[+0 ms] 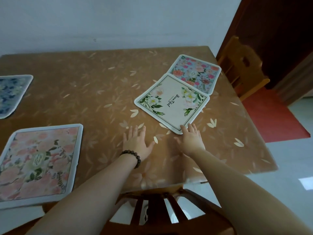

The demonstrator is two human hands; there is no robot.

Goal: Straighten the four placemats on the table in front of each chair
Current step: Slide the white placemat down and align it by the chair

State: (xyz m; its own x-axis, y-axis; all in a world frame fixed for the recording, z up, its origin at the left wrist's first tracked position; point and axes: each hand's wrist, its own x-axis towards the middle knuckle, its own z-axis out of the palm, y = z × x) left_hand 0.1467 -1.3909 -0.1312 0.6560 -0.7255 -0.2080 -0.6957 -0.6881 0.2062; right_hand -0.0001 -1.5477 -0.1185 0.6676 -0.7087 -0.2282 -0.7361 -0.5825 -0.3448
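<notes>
A white placemat with green leaves and the word "Beautiful" (172, 102) lies skewed on the brown table (94, 85), its far corner overlapping a blue floral placemat (196, 72) near the right edge. My right hand (191, 139) is flat with fingers spread, its fingertips touching the white mat's near corner. Beside it, my left hand (137, 143), with a bead bracelet on the wrist, rests open on the bare table, apart from the mat. A pink floral placemat (40, 161) sits at the near left. A dark blue placemat (11, 94) lies at the far left.
A dark wooden chair (162, 206) stands right below me at the table's near edge. A lighter wooden chair (243, 65) stands at the right side, by a dark door. A white wall runs behind the table.
</notes>
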